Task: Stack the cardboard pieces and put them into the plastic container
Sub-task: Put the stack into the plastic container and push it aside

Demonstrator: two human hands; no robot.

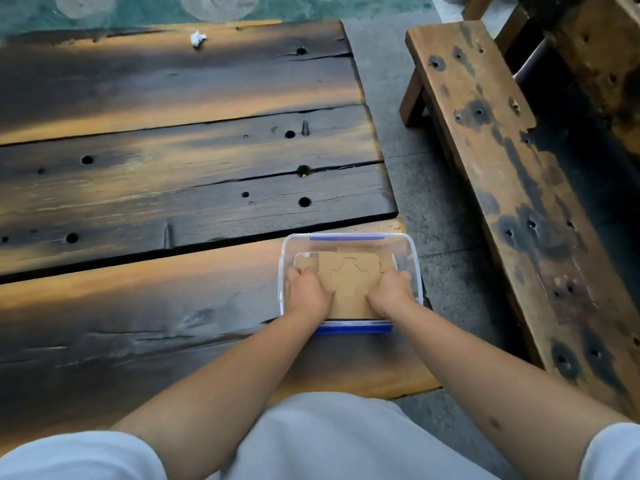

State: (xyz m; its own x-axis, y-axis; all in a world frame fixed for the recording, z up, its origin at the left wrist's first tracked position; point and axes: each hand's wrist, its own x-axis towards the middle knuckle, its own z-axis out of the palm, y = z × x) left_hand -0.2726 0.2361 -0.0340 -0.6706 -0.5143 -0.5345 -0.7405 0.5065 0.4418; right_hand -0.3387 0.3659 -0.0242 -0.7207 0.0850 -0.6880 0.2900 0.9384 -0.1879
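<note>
Your brown cardboard pieces (353,282) lie stacked inside the clear plastic container (414,258); your left hand (308,292) and right hand (391,291) grip the stack's sides.

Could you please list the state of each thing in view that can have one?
plastic container: open, no lid on, at the table's near right corner.
cardboard pieces: stacked inside the container.
left hand: on the stack's left side.
right hand: on its right side.
paper scrap: crumpled, at the far edge.

no legible text, labels, brands or numbers anywhere
</note>
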